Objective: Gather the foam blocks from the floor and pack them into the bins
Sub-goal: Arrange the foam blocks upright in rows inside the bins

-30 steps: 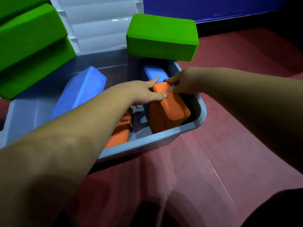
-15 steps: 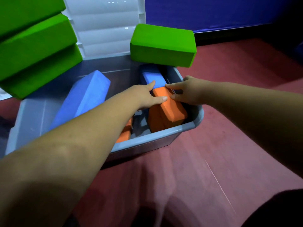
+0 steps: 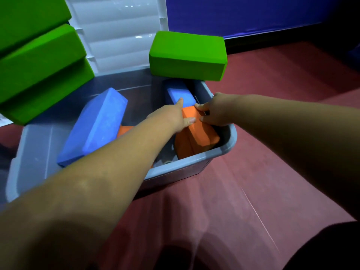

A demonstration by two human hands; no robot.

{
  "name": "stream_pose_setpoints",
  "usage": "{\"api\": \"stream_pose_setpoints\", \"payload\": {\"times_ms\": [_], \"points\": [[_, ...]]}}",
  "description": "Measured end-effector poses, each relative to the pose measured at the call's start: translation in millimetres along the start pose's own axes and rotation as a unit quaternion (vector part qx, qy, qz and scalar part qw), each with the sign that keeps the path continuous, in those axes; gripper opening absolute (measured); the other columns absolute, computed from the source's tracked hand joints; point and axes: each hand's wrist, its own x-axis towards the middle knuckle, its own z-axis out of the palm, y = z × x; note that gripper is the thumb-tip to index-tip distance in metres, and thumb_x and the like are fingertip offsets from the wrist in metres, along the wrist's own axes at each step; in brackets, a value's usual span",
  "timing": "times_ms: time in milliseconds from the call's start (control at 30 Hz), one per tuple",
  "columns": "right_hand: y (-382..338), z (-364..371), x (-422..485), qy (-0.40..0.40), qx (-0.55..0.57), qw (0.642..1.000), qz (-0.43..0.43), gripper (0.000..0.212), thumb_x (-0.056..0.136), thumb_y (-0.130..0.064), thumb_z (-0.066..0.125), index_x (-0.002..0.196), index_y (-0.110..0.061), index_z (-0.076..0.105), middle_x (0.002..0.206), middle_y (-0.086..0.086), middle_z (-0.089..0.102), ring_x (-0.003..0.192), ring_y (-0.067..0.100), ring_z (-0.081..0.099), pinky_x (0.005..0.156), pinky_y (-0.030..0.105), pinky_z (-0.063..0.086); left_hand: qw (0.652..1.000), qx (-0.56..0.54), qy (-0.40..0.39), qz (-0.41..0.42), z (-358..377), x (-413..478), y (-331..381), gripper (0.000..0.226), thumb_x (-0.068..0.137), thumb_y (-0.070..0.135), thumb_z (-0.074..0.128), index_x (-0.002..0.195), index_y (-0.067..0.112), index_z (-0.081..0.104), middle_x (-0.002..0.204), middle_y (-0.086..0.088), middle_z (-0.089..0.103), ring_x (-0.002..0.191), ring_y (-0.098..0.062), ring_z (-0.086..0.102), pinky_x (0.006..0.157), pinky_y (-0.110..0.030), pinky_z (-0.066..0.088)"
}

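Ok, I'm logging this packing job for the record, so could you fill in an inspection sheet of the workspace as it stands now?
Surface: red floor, with a grey bin standing on it.
Job's things: in the bin, an upright orange block by the right wall, a far blue block behind it, a leaning blue block, and a hidden orange block showing only a corner. A green block sits over the bin's far right corner. A green stack is at the far left.
Clutter: nothing seen.
Hands: left hand presses the upright orange block's top; right hand grips its right edge.
Cables: nothing seen.
Surroundings: white lid upright behind the bin, blue wall.
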Motion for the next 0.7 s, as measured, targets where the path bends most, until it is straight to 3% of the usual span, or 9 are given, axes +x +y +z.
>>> {"api": "stream_pose_setpoints", "payload": {"times_ms": [133, 233, 300, 367, 533, 600, 700], "points": [[3.7, 0.8, -10.6, 0.021, 0.114, 0.993, 0.026, 0.061, 0.098, -0.062, 0.046, 0.156, -0.051, 0.031, 0.148, 0.02, 0.038, 0.129, 0.033, 0.05, 0.11, 0.044, 0.042, 0.998, -0.05, 0.044, 0.009, -1.0, -11.8, -14.8, 0.097, 0.088, 0.081, 0.054, 0.166, 0.042, 0.011, 0.159, -0.009, 0.048, 0.129, -0.035, 0.06, 0.105, -0.049, 0.051], [15.1, -10.1, -25.2, 0.083, 0.194, 0.977, 0.039, 0.049, 0.097, -0.054, 0.058, 0.142, -0.035, 0.06, 0.134, 0.013, 0.06, 0.128, 0.028, 0.052, 0.099, 0.033, 0.044, 0.996, -0.038, 0.078, 0.038, -3.8, -16.2, -20.4, 0.096, 0.087, 0.08, 0.058, 0.165, 0.035, 0.024, 0.16, -0.003, 0.048, 0.143, -0.029, 0.049, 0.11, -0.049, 0.047], [25.7, -15.6, -26.5, 0.132, 0.315, 0.936, 0.086, 0.037, 0.097, -0.047, 0.059, 0.119, -0.021, 0.075, 0.105, 0.008, 0.073, 0.102, 0.027, 0.066, 0.084, 0.033, 0.05, 0.994, -0.05, 0.083, 0.052, -9.7, -18.7, -13.7, 0.092, 0.088, 0.075, 0.061, 0.16, 0.022, 0.038, 0.151, -0.007, 0.056, 0.135, -0.031, 0.055, 0.108, -0.046, 0.049], [31.8, -20.2, -23.1, 0.158, 0.442, 0.872, 0.142, 0.044, 0.094, -0.051, 0.059, 0.105, -0.012, 0.077, 0.091, 0.013, 0.074, 0.084, 0.032, 0.071, 0.076, 0.041, 0.059, 0.993, -0.079, 0.081, 0.039, -17.3, -22.7, -8.3, 0.08, 0.092, 0.069, 0.061, 0.145, 0.011, 0.052, 0.135, -0.012, 0.065, 0.116, -0.033, 0.065, 0.098, -0.046, 0.055], [27.9, -31.4, -15.5, 0.135, 0.638, 0.725, 0.22, 0.075, 0.084, -0.08, 0.051, 0.105, -0.009, 0.063, 0.096, 0.014, 0.072, 0.085, 0.034, 0.071, 0.08, 0.047, 0.06, 0.983, -0.16, 0.085, 0.005, -34.1, -32.0, -15.6, 0.055, 0.092, 0.056, 0.067, 0.125, 0.013, 0.059, 0.109, -0.009, 0.071, 0.078, -0.03, 0.077, 0.069, -0.05, 0.065], [26.1, -34.0, -13.1, 0.121, 0.67, 0.694, 0.231, 0.082, 0.081, -0.087, 0.047, 0.113, -0.013, 0.061, 0.099, 0.013, 0.07, 0.087, 0.032, 0.071, 0.08, 0.044, 0.059, 0.978, -0.193, 0.077, -0.003, -40.4, -37.3, -21.8, 0.049, 0.092, 0.05, 0.071, 0.124, 0.015, 0.059, 0.105, -0.008, 0.073, 0.075, -0.026, 0.077, 0.065, -0.051, 0.066], [24.7, -33.6, -5.8, 0.115, 0.707, 0.658, 0.232, 0.081, 0.081, -0.089, 0.045, 0.126, -0.022, 0.055, 0.109, 0.014, 0.065, 0.091, 0.031, 0.069, 0.082, 0.044, 0.059, 0.971, -0.23, 0.067, -0.005, -46.8, -45.2, -32.0, 0.058, 0.094, 0.044, 0.072, 0.141, 0.016, 0.053, 0.114, -0.006, 0.07, 0.076, -0.022, 0.078, 0.07, -0.052, 0.066]]}}
